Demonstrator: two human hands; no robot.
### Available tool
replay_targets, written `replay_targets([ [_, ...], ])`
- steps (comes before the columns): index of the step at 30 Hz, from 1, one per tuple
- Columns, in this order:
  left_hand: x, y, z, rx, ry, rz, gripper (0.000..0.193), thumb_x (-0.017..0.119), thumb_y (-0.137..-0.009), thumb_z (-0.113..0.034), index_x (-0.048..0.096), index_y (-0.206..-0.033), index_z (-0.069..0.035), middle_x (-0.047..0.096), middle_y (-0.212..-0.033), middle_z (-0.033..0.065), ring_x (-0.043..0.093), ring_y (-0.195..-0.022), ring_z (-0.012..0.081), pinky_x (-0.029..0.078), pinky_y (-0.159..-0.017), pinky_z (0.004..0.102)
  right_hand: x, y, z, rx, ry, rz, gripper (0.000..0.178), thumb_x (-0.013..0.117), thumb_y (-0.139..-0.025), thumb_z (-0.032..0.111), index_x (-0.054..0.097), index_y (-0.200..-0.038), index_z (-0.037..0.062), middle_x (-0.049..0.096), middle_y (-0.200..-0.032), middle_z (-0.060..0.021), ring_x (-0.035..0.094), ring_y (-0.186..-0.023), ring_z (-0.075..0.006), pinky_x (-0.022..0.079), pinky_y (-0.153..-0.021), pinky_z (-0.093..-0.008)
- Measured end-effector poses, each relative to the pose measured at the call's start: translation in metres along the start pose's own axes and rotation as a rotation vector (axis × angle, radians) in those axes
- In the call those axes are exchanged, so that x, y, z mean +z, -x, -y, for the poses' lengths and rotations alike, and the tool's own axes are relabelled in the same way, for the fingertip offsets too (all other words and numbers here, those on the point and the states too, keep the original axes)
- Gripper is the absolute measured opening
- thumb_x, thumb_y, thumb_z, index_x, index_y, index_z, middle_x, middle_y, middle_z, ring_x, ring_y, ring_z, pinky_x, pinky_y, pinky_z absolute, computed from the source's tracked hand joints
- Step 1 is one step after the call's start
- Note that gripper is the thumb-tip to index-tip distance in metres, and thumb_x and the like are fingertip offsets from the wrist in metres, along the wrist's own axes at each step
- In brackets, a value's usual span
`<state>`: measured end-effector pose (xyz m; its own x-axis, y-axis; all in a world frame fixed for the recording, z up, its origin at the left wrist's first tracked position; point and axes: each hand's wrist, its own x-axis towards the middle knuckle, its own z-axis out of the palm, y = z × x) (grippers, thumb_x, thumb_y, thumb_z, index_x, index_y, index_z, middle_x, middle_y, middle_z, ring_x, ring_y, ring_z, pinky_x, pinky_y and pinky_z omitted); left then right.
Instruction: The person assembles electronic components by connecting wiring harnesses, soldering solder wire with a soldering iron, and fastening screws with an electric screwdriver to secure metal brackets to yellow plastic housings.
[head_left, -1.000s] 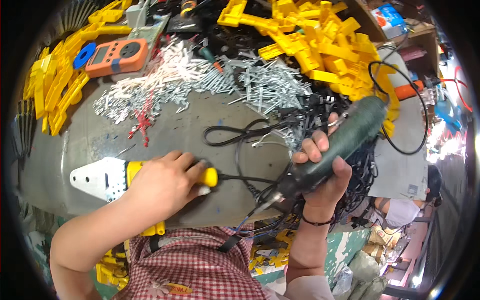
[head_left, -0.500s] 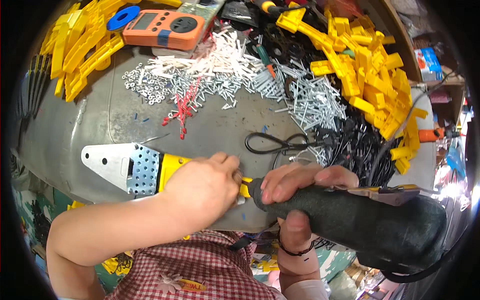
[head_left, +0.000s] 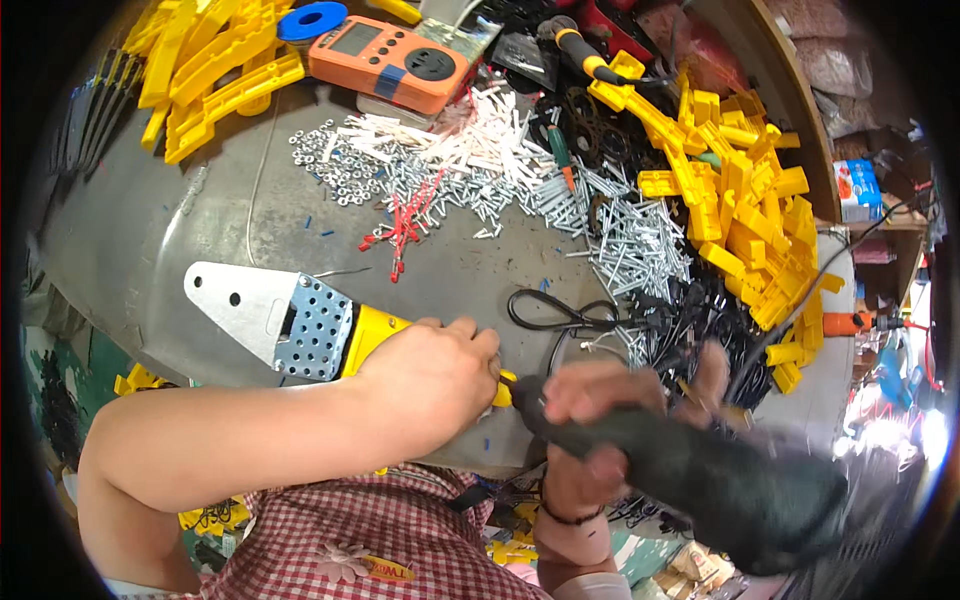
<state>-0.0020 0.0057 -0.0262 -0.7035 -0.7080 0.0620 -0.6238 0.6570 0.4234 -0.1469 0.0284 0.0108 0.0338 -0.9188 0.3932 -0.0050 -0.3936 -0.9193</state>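
"What's the right grip (head_left: 608, 390) doing?"
"It's closing around a dark power tool (head_left: 725, 485), rounded and looking blurred, its nose pointing at a yellow plastic body (head_left: 374, 334)."
"And the left grip (head_left: 432, 385)?"
"Curling over that body, which is lying on the grey tabletop (head_left: 450, 265); perforated metal (head_left: 313, 330) and a smooth tapering plate (head_left: 240, 308) are jutting out. Beyond, slim shiny screws (head_left: 645, 250) are lying near chunky yellow pieces (head_left: 750, 225)."

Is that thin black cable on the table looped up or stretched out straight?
Looped up: the thin black cable lies in crossing loops on the smooth grey tabletop.
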Motion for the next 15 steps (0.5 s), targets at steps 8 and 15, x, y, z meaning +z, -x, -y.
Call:
replay_targets([
  [8,-0.004,-0.001,0.0,-0.013,0.012,0.155,0.036,0.066,-0.069,-0.025,0.059,-0.098,-0.005,0.054,-0.092,0.0039,0.055,-0.09,0.0209,0.048,-0.075,0.0333,-0.028,-0.017,0.012,-0.037,-0.019,0.491,0.052,0.067,-0.08,0.021,0.036,-0.119,0.0053,0.06,-0.083,-0.0121,0.06,-0.067,-0.0223,0.048,-0.064,-0.0339],
  [15,-0.007,-0.005,0.002,0.007,0.042,0.223,0.034,0.064,-0.072,-0.025,0.059,-0.098,-0.004,0.053,-0.093,0.0042,0.053,-0.093,0.0205,0.048,-0.074,0.0327,-0.008,-0.003,0.016,-0.105,-0.099,0.085,0.076,0.059,-0.086,0.033,0.01,-0.136,0.0034,0.057,-0.082,-0.0131,0.057,-0.058,-0.0254,0.049,-0.056,-0.0366],
])
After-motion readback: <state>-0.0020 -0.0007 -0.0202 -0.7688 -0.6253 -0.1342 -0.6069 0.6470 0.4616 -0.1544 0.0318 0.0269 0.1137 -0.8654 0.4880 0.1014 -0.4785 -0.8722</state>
